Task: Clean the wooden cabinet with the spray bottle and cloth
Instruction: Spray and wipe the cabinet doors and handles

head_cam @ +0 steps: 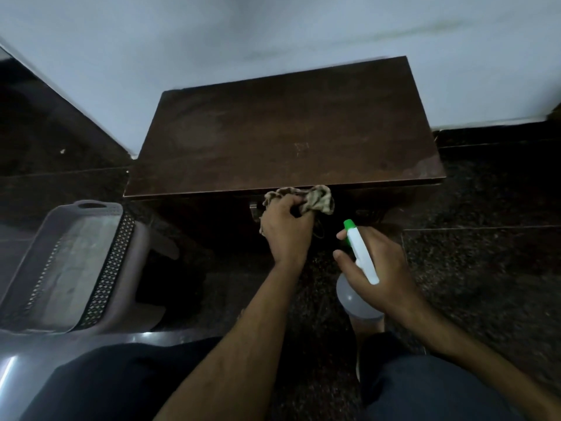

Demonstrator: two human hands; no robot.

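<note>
i see left hand (287, 235) fingers clenching the cloth (317, 199) at the cabinet (285, 132) edge; right hand (387, 276) fingers curled round the spray bottle (361, 253).

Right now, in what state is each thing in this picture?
Cabinet: top dull, with faint marks.
Cloth: bunched, gripped by the left hand at the cabinet's front edge.
Spray bottle: held by the right hand, nozzle pointing at the cabinet.
Basket: upright, left of the cabinet.
</note>
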